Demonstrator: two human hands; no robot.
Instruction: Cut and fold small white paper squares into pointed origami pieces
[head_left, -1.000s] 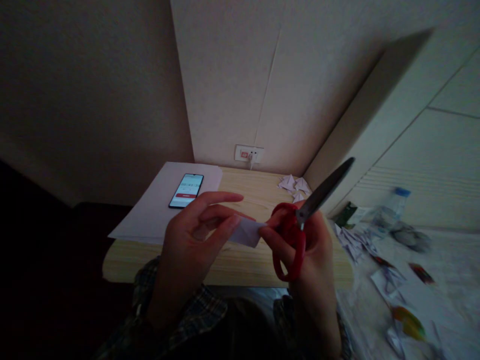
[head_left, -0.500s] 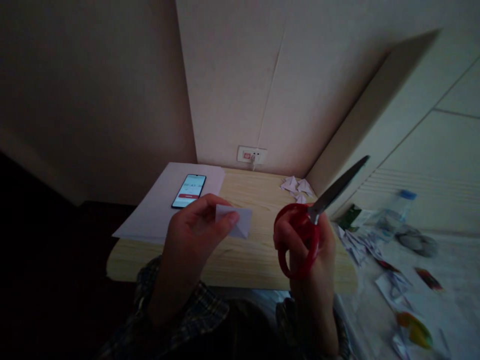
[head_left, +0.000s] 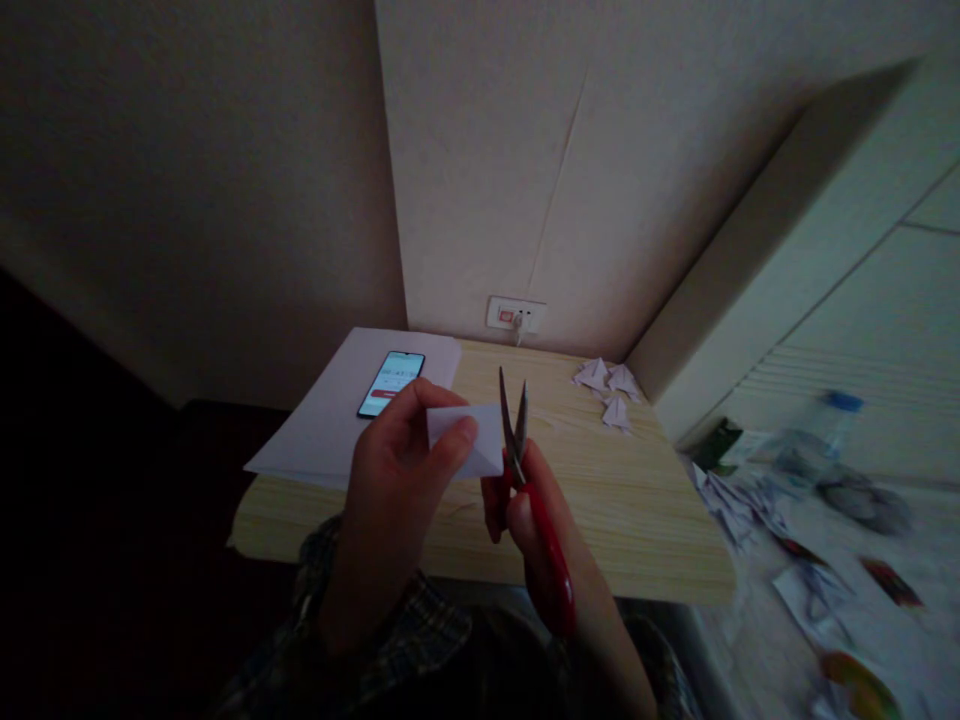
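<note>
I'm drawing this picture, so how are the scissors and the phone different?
The scissors have red handles and open blades; the phone is flat with a lit screen. The right hand holds the scissors up, while the phone lies on the big white paper. Both show some red.

I have a single view, from a camera worn on the person's head, looking forward and steeply down over the worktop (head_left: 637, 530). Both hands, left (head_left: 397, 470) and right (head_left: 574, 545), sit close under the lens at the near edge, with the forearms entering from below. The wall (head_left: 480, 170) fills the far side. The view is wide, taking in the dark floor (head_left: 150, 520) at left and a cluttered pale surface (head_left: 742, 620) at right.
</note>
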